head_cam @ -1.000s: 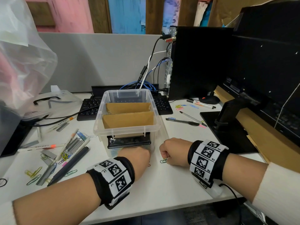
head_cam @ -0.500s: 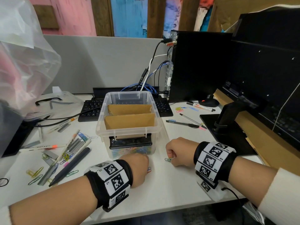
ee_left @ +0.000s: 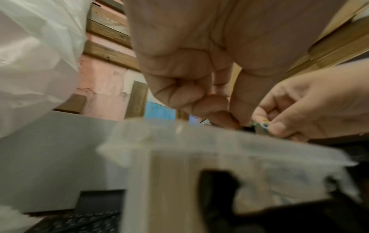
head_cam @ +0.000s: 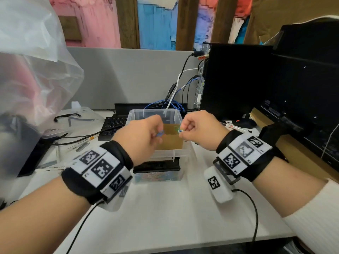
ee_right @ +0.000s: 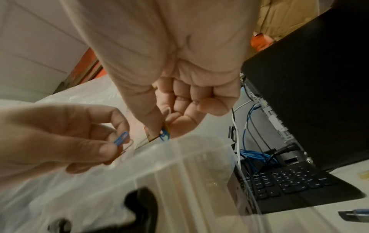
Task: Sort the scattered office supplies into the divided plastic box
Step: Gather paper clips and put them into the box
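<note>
Head: left hand pinches blue clips above the plastic box; right hand pinches more clips over its cardboard divider.
Left wrist: fingers curled above the box rim.
Right wrist: clips protrude beyond each hand's fingertips, above the box.

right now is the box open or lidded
Open. The box has no lid on it; its cardboard dividers show from above, and both the left hand and right hand hold paper clips over it.

Curled left hand and right hand pinching paper clips, above blurred plastic box.
</note>
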### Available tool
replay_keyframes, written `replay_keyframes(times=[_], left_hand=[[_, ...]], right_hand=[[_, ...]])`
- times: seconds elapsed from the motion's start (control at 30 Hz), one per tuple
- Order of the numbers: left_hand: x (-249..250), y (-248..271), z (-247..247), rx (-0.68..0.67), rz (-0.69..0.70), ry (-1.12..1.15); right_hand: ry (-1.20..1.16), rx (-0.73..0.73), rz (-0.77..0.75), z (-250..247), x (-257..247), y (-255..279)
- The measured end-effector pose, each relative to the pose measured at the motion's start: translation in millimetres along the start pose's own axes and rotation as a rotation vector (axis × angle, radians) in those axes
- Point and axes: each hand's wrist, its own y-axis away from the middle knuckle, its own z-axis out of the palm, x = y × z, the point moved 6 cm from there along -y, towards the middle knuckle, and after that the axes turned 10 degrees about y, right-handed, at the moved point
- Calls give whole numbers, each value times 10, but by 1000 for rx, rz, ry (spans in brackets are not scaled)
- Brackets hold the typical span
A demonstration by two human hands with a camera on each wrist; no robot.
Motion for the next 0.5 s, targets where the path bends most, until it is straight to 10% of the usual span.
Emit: replay_keyframes(times=[0.5], left_hand=[[-406,18,200,67,-52,5]], right_hand=[[-70,25,-66,364,2,110]])
